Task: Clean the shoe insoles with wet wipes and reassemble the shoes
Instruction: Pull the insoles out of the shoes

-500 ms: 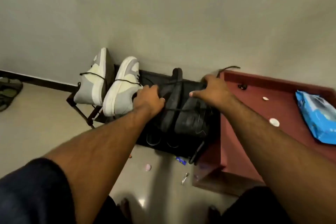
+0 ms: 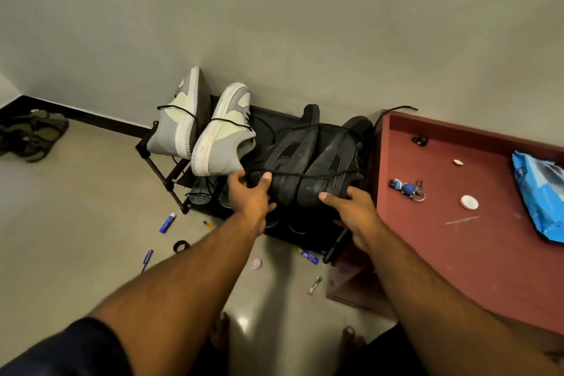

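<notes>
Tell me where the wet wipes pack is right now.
In the head view the blue wipes pack lies at the far right on the red table, right of the white cap and the keys, away from both hands.

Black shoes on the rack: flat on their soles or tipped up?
Tipped up. The black shoes lean toes-up toward the wall on the rack, heels toward the person, a lace wrapped around both.
</notes>
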A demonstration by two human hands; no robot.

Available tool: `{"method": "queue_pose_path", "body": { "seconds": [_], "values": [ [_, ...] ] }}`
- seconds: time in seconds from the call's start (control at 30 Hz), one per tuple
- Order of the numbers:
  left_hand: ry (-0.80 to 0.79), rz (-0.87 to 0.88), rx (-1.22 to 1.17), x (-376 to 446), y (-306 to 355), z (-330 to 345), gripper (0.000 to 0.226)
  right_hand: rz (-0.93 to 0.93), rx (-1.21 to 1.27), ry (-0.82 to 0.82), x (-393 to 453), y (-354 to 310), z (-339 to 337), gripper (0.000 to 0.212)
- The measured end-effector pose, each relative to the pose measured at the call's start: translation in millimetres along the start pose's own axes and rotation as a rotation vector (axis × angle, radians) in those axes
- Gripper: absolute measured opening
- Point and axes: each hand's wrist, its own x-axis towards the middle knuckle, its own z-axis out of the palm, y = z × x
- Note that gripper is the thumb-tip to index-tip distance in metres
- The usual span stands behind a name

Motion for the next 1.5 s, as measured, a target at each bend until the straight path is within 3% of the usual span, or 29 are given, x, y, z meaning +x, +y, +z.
{"method": "queue_pose_path", "body": {
  "seconds": [0.07, 0.23, 0.33, 0.47, 0.6, 0.8, 0.97, 1.27, 1.5],
  "values": [
    [-0.036, -0.082, -0.069, -5, -4, 2, 0.043, -0.018, -0.049, -0.028, 6, -6, -2, 0.024],
    [-0.303, -0.244, -0.055, -9, 19, -8, 0.042, -0.067, -0.052, -0.051, 5, -2, -3, 0.023],
    [-0.386, -0.087, 0.006, -18, 31, -13, 0.033, -0.191, -0.003, -0.059, -1, -4, -6, 0.018],
    [-0.356, 0.054, 0.132, -75, 46, -43, 0.028, -0.293, -0.176, -0.080, -42, -7, -14, 0.011],
    [-0.368, 0.226, 0.253, -120, 44, -88, 0.032, -0.479, -0.417, -0.133, -82, -1, -14, 0.015],
    [-0.261, 0.371, 0.319, -176, -5, -134, 0.041, -0.696, -1.015, -0.097, -159, 9, -18, 0.024],
    [-0.069, 0.431, 0.423, -196, -68, -149, 0.051, -0.655, -1.319, -0.126, -200, 38, -6, 0.019],
    [0.222, 0.139, 0.580, -165, -148, -166, 0.047, -0.357, -1.554, -0.404, -177, 135, 22, 0.023],
    [0.275, -0.044, 0.716, -100, -208, -159, 0.037, -0.156, -1.626, -0.522, -110, 189, 67, 0.025]
  ]
}}
